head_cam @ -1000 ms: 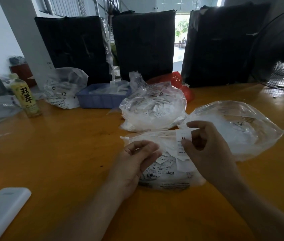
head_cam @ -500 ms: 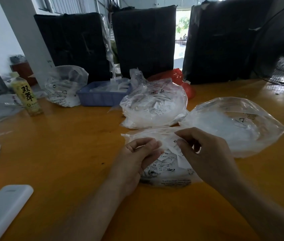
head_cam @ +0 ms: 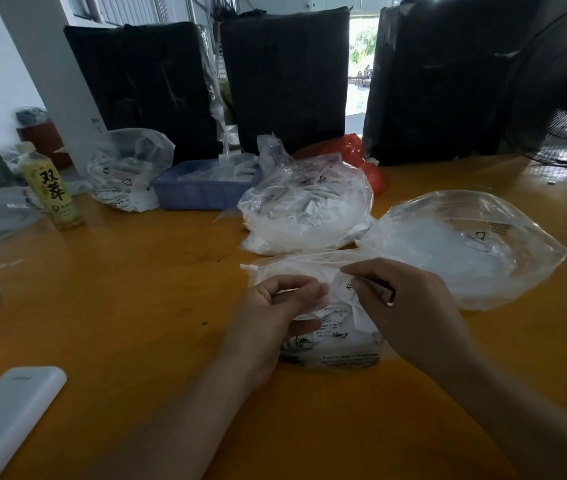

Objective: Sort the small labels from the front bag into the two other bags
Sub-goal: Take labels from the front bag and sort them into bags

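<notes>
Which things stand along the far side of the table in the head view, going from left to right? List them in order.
Yellow drink bottle → clear bag of labels → blue tray → red bag → black fan.

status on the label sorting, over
Right hand pinching an XL label over the front bag. Left hand gripping the bag's mouth. Two destination bags behind, nothing blocking.
</notes>
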Demonstrator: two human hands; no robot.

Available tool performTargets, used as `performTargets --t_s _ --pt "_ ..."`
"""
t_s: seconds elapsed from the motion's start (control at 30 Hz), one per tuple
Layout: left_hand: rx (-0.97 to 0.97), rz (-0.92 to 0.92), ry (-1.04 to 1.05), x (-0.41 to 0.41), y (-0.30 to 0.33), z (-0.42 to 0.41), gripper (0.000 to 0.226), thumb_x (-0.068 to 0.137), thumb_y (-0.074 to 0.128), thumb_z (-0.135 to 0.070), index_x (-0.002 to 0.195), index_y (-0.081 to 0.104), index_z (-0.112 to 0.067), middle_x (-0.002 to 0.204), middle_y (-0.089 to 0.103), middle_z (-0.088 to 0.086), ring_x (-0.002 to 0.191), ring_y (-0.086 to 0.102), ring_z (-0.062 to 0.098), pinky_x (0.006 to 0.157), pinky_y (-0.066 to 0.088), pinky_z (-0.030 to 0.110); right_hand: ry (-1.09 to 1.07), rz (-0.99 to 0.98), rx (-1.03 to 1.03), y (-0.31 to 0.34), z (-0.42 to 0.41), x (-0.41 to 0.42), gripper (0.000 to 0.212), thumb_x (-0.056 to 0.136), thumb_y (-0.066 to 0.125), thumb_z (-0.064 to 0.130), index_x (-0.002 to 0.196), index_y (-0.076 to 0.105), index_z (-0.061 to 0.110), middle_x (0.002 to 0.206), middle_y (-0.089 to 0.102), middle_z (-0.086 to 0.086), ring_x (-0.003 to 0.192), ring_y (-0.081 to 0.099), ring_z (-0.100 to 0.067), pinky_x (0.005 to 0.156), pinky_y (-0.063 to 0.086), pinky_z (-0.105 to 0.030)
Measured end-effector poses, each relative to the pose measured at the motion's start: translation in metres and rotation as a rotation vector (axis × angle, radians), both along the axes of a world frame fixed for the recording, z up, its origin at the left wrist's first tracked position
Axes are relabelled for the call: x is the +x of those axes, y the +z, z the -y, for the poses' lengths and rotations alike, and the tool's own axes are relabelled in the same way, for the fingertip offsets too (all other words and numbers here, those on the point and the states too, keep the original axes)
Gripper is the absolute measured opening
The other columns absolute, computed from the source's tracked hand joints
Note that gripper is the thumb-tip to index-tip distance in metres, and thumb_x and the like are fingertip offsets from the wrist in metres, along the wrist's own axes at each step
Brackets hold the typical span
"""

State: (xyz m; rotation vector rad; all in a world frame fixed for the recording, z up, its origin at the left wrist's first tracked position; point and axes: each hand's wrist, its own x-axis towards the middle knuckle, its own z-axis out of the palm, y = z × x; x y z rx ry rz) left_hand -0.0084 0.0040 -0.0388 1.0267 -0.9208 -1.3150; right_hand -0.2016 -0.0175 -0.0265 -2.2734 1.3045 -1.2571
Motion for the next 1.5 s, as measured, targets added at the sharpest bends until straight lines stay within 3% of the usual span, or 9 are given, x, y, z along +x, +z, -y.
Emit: performTargets --t_s 0.1,0.27,0.37,0.67,0.83,1.0,1.17,1.4,1.5 --pt "-0.007 0.007 -0.009 -0.0004 0.0004 -0.0003 0.038 0.055 0.094 -0.041 0.087 0.083 -0.025 0.106 0.081 0.012 0.104 0.078 0.022 0.064 0.061 0.023 -0.005 -0.002 0.006 0.0005 0.0004 -0.0007 0.024 0.096 0.067 0.017 0.116 0.075 0.028 0.100 0.065 0.024 0.086 0.055 0.025 0.076 0.041 0.003" --pt "0.014 -0.047 0.007 0.0026 0.0005 0.0000 0.052 0.068 0.088 -0.035 0.111 0.072 -0.010 0.110 0.081 0.009 0.103 0.078 0.022 0.063 0.060 0.021 0.003 -0.048 0.011 0.0009 -0.0007 -0.0007 0.024 0.095 0.067 0.018 0.114 0.076 0.030 0.104 0.073 0.018 0.088 0.062 0.005 0.074 0.042 -0.004" --pt "0.007 -0.024 0.000 0.0018 0.0000 -0.0009 0.052 0.065 0.091 -0.038 0.107 0.075 -0.013 0.109 0.080 0.010 0.103 0.078 0.023 0.062 0.060 0.021 -0.001 -0.056 0.023 0.0001 0.0000 -0.0009 0.024 0.096 0.067 0.018 0.115 0.075 0.031 0.104 0.073 0.016 0.088 0.065 0.000 0.074 0.042 -0.004" --pt "-0.004 0.100 -0.020 -0.0022 0.0005 -0.0043 0.029 0.069 0.089 -0.034 0.095 0.083 -0.022 0.103 0.081 0.009 0.098 0.079 0.024 0.059 0.059 0.023 0.028 -0.084 0.037 0.0012 -0.0013 -0.0003 0.027 0.096 0.067 0.020 0.117 0.074 0.036 0.096 0.068 0.024 0.083 0.063 0.004 0.073 0.045 -0.003" --pt "-0.028 0.117 0.002 -0.0027 0.0016 -0.0054 0.037 0.059 0.090 -0.043 0.092 0.084 -0.027 0.101 0.082 0.005 0.095 0.079 0.018 0.058 0.058 0.022 0.042 -0.142 0.051 0.0034 -0.0025 -0.0017 0.030 0.097 0.066 0.019 0.120 0.072 0.037 0.081 0.057 0.029 0.075 0.059 0.003 0.064 0.042 -0.007" --pt "-0.052 0.167 0.018 -0.0040 0.0009 -0.0074 0.034 0.066 0.089 -0.043 0.096 0.083 -0.028 0.100 0.082 0.004 0.091 0.079 0.018 0.057 0.059 0.024 0.036 -0.108 0.105 0.0016 -0.0024 -0.0006 0.031 0.099 0.064 0.026 0.125 0.066 0.041 0.103 0.062 0.030 0.080 0.056 0.016 0.066 0.041 -0.001" --pt "-0.057 0.129 0.055 -0.0033 0.0023 -0.0062 0.055 0.061 0.089 -0.047 0.106 0.077 -0.017 0.102 0.082 0.004 0.098 0.079 0.019 0.056 0.057 0.020 -0.005 -0.092 0.138 0.0018 -0.0019 -0.0007 0.021 0.098 0.064 0.027 0.115 0.068 0.040 0.096 0.057 0.033 0.078 0.052 0.021 0.062 0.041 -0.001" --pt "-0.060 0.235 0.034 -0.0031 -0.0009 -0.0086 0.017 0.077 0.086 -0.030 0.094 0.082 -0.026 0.094 0.082 0.002 0.084 0.078 0.015 0.052 0.058 0.024 0.013 -0.113 0.146 -0.0004 -0.0027 0.0012 0.023 0.097 0.065 0.030 0.118 0.065 0.039 0.095 0.055 0.031 0.078 0.051 0.016 0.065 0.038 -0.005" --pt "-0.056 0.282 0.026 -0.0035 -0.0011 -0.0092 0.013 0.080 0.085 -0.033 0.092 0.082 -0.034 0.097 0.081 -0.003 0.074 0.076 0.014 0.053 0.058 0.025 0.062 -0.077 0.171 0.0012 -0.0041 0.0007 0.033 0.095 0.065 0.038 0.126 0.055 0.044 0.095 0.060 0.028 0.085 0.061 0.005 0.069 0.048 -0.013"
